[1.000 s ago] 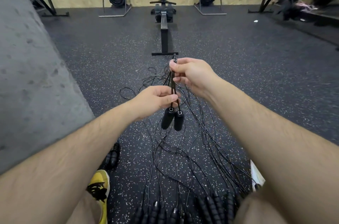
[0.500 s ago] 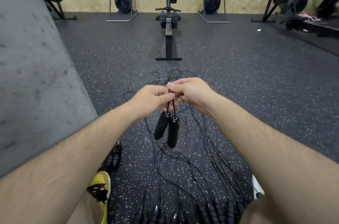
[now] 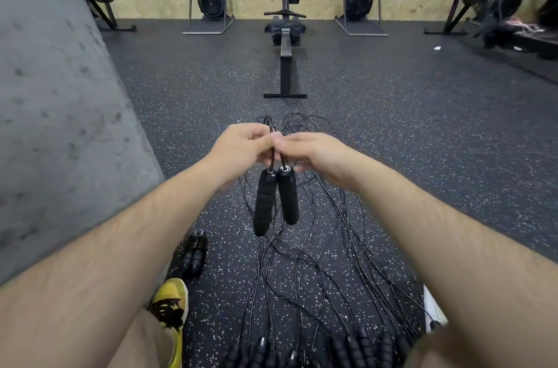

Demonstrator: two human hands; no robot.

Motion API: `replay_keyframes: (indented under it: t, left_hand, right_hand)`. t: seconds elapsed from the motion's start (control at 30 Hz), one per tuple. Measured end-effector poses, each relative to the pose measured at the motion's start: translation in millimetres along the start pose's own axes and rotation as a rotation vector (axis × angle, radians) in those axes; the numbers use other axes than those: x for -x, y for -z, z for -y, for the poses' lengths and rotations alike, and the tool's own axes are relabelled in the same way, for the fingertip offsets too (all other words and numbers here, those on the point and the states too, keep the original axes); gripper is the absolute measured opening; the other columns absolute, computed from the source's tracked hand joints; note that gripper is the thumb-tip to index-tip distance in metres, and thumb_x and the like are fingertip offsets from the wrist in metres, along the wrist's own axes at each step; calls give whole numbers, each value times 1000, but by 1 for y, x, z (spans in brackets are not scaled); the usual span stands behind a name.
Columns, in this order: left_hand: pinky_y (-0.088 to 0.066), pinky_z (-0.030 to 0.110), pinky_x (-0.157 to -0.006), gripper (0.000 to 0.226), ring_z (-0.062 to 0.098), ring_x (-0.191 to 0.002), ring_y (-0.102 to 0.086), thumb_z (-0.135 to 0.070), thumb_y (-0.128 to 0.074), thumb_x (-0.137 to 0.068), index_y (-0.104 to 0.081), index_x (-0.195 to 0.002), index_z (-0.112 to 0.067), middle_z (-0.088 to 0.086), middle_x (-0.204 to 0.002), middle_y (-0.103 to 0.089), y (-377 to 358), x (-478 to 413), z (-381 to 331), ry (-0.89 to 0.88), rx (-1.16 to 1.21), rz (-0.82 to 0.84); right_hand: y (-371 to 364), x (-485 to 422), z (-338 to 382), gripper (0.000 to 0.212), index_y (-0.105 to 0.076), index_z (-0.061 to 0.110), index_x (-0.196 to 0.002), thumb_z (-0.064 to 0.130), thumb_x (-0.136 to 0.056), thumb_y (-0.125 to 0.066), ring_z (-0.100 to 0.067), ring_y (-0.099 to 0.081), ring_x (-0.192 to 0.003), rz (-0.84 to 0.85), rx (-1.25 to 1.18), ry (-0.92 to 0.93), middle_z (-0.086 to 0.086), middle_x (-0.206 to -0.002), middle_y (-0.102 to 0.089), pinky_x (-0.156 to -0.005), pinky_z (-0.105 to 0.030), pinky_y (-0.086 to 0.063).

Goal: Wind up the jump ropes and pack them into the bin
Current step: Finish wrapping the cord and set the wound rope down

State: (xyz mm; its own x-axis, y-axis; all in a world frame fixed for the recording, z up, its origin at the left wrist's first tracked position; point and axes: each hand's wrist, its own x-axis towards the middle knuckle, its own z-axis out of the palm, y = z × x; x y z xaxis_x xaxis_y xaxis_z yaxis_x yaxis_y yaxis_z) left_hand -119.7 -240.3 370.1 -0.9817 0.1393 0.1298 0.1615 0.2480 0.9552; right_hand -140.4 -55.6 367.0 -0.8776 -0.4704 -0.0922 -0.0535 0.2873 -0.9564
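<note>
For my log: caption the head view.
Left hand and right hand pinch a jump rope's cord; its handles dangle over loose ropes.

Left forearm (image 3: 129,250), right forearm (image 3: 428,235): both bare from the frame edge to the wrist, with fine hair along the upper side.
Left hand (image 3: 241,145), right hand (image 3: 317,156): bare.
Shorts (image 3: 142,343): plain tan fabric, seen over both thighs at the bottom edge.
Shoe (image 3: 170,307) on the left foot: yellow upper with a black graphic across the top and a yellow sole edge.
White shape (image 3: 433,305) beside the right thigh: possibly the other shoe, cannot tell.
</note>
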Motion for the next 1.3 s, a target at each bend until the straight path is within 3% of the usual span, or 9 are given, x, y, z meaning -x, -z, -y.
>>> replay_keyframes:
  t: [0.17, 0.5, 0.6, 0.7, 0.77, 0.9, 1.03, 1.2, 1.3]
  left_hand:
    - [-54, 25, -66, 18, 16, -77, -68, -13, -59, -101, -72, -96, -1, 11, -91, -76, 7, -1, -8, 24, 137, -31]
    - [-54, 24, -66, 22, 19, -82, -69, -19, -59, -101, -72, -96, -2, 11, -92, -76, 19, -1, -13, 50, 192, -61]
    - [-59, 33, -68, 36, 22, -71, -71, -34, -61, -101, -75, -87, -4, 5, -79, -77, 29, 5, -13, 70, -121, -73]
    - [-59, 38, -73, 39, 15, -71, -70, -47, -54, -100, -74, -82, -19, -7, -75, -73, 46, 11, -10, -110, -828, -108]
    - [-54, 40, -91, 18, 11, -96, -65, -29, -62, -93, -69, -109, -26, -12, -104, -67, 51, 15, -14, -313, -1001, 4]
    - [-32, 38, -115, 94, 14, -143, -36, -17, -72, -68, -35, -153, -32, -8, -154, -38, 39, 19, -12, -529, -1083, 332]
    - [-41, 39, -100, 77, 20, -120, -55, -34, -72, -71, -45, -142, -22, -3, -130, -57, 20, 15, -4, -578, -1221, 370]
    - [-47, 38, -74, 51, 23, -89, -60, -27, -77, -75, -47, -115, -22, -6, -102, -57, 18, 14, -5, -281, -1076, 285]
    - [-48, 37, -66, 45, 24, -81, -61, -25, -76, -73, -43, -102, -19, -3, -93, -60, 24, 11, 0, -161, -1001, 172]
  right_hand:
    - [-11, 11, -19, 39, -68, 13, -117, 23, -82, -80, -17, -69, -108, 187, -23, -79, 0, -117, -73, -99, -34, -48]
    - [-31, 14, -10, 28, -76, 22, -98, 35, -75, -86, -9, -69, -98, 65, 82, -51, 5, -104, -76, -91, -27, -49]
    - [-20, 15, 1, 18, -74, 23, -88, 31, -75, -86, -5, -70, -87, 102, 126, -60, 11, -90, -76, -84, -26, -50]
    - [-10, 16, 7, 19, -74, 21, -84, 34, -75, -86, -5, -71, -83, 160, 239, -98, 11, -85, -76, -85, -27, -50]
    - [-6, 15, 8, 25, -75, 22, -87, 39, -71, -87, -13, -73, -93, 196, 315, -125, 7, -92, -77, -97, -34, -49]
    - [-5, 15, 10, 23, -74, 22, -87, 35, -73, -86, -16, -73, -95, 254, 337, -145, 3, -93, -77, -98, -35, -50]
    - [-10, 13, 14, 34, -74, 16, -101, 34, -75, -85, -17, -72, -99, 240, 348, -109, 1, -100, -77, -97, -34, -52]
    - [-5, 14, 18, 39, -69, 23, -84, 55, -67, -84, -16, -68, -76, 117, 545, -88, 9, -77, -71, -76, -29, -51]
    - [-7, 19, 21, 63, -57, 34, -103, 75, -59, -77, -16, -60, -88, -96, 972, 21, 13, -92, -63, -76, -33, -48]
